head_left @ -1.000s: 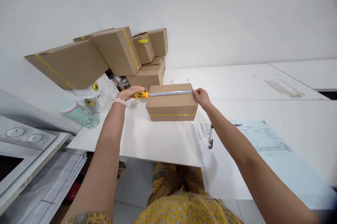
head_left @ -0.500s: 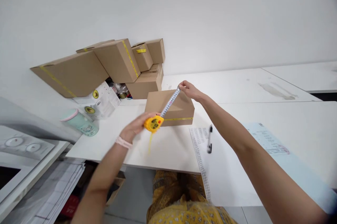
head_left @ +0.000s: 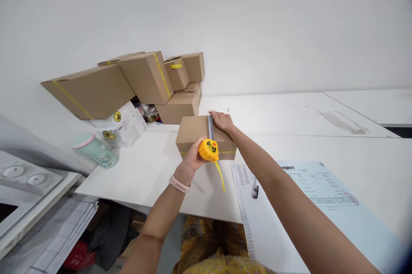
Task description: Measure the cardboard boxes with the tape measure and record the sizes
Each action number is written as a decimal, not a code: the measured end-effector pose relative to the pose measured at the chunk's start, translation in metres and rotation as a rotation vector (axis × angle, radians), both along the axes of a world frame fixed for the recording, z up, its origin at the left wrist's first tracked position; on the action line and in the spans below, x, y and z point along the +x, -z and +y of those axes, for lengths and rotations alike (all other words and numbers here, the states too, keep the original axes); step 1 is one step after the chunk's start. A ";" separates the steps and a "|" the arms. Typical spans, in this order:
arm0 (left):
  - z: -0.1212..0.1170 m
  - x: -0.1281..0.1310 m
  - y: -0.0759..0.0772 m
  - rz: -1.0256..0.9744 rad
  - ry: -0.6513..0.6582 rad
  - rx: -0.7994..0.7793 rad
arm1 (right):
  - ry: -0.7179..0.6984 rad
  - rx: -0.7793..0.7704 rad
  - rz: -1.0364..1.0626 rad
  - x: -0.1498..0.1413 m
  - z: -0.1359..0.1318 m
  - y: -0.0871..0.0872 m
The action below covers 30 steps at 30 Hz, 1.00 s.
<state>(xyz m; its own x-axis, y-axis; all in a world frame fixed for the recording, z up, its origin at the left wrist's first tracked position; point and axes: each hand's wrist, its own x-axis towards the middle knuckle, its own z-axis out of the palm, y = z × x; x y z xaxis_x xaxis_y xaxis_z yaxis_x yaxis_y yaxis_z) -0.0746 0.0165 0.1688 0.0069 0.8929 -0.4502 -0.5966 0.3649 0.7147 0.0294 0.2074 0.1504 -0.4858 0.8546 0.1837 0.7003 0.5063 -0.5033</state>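
Observation:
A closed cardboard box (head_left: 195, 130) with yellow tape low on its front lies on the white table before me. My left hand (head_left: 195, 157) is wrapped round the yellow case of a tape measure (head_left: 208, 149) at the box's near top edge, its yellow strap hanging down. The silver blade (head_left: 210, 127) runs out across the box top, away from me. At the far edge my right hand (head_left: 222, 120) rests on the box, its thumb and fingers closed at the blade's end.
Several taped cardboard boxes (head_left: 148, 79) are stacked at the back left by the wall. A mint tumbler (head_left: 99, 152) lies near them. On the right are an open spiral notebook (head_left: 267, 222), a pen (head_left: 255, 189) and a light-blue printed sheet (head_left: 322, 184).
Both hands have brought the tape measure onto the box. The blade, held slanting above it before, now lies across its top. The left hand and case moved right.

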 end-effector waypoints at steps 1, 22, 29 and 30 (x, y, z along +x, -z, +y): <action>0.004 0.000 -0.002 0.010 0.001 -0.013 | -0.004 0.007 -0.017 0.000 0.000 0.001; 0.052 -0.012 -0.019 -0.040 -0.051 -0.053 | 0.016 0.128 -0.167 -0.003 -0.001 0.010; 0.079 -0.015 -0.024 -0.013 -0.060 -0.073 | 0.022 0.158 -0.164 -0.001 0.000 0.010; 0.079 -0.014 -0.024 -0.005 -0.050 -0.074 | 0.022 0.168 -0.183 -0.001 -0.001 0.009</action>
